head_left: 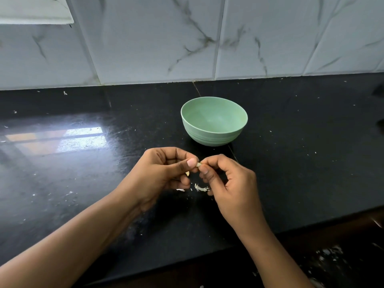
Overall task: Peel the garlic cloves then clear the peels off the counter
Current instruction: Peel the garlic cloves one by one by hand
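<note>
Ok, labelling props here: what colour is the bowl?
Pale mint green bowl, plain, clearest in the head view.

A wall of pale grey-white marble-look tiles, dark-veined with thin grout lines, rises behind a glossy black stone bench. A white ledge juts from the wall at the upper left. A bright rectangular window reflection glows on the bench's left part. Past the bench's front edge, lower right, a dark speckled floor shows dimly.

we find no text, label, brand, number or sign to read on the bowl, the counter or the wall tiles.
</note>
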`<state>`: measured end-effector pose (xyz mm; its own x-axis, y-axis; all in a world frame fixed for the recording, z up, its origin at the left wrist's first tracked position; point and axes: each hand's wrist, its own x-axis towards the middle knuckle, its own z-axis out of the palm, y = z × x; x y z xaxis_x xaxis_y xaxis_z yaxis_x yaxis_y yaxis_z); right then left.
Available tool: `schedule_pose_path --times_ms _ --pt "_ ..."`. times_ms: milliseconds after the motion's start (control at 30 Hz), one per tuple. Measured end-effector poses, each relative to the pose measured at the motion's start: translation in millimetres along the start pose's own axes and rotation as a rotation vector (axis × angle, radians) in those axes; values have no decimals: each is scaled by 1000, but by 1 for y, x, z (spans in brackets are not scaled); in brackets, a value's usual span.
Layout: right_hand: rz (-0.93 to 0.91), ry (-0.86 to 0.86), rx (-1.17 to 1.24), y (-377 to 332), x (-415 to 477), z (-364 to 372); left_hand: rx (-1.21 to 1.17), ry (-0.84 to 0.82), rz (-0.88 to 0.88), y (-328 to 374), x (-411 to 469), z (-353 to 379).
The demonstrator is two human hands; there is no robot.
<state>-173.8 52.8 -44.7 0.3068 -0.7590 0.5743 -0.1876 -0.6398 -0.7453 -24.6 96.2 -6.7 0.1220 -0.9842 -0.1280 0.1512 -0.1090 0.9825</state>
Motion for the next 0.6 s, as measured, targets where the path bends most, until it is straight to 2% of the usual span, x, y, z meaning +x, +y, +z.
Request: schedule_pose_path --times_ms 233,433,600 --pt "75 -9 14 1 0 -2 126 -8 214 -3 -3 2" --pt "94 -21 53 -2 -1 -1 293 76 391 -6 -5 4" --pt "88 -80 73 -4 -1 -3 282 89 425 -5 -4 5"
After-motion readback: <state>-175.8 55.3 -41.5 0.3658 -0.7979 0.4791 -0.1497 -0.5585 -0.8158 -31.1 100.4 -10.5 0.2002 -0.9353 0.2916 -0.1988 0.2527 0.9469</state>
